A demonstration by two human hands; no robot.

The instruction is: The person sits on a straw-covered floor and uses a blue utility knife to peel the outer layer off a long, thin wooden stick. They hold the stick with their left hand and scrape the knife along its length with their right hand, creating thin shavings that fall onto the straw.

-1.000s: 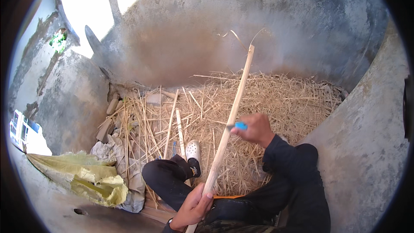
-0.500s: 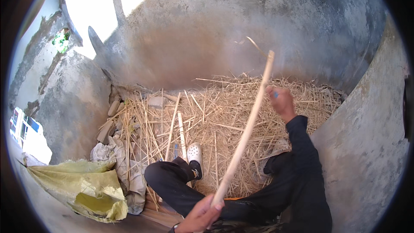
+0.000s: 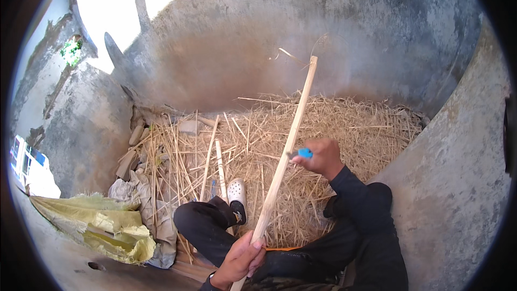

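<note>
A long, pale wooden stick (image 3: 297, 113) slants up and away from my lap, its far end in front of the wall. Near its lower end my left hand (image 3: 242, 257) is wrapped round it. My right hand (image 3: 325, 157) is closed on a small knife (image 3: 305, 153) with a blue handle, most of it hidden in the fist. The knife's short dark tip meets the right side of the stick around mid-length. Thin curled shavings (image 3: 291, 54) stand out from the stick's far end.
Straw and wood shavings (image 3: 344, 129) cover the ground up to the concrete wall (image 3: 350, 32). Loose strips (image 3: 211, 156) lie left of centre, near my white clog (image 3: 236, 191). A torn yellow sack (image 3: 91, 221) lies at the left. Another concrete wall (image 3: 447, 183) rises at the right.
My right hand with the knife has come down and left along the stick, from near its far end to about its middle. The stick's far end has swung a little left.
</note>
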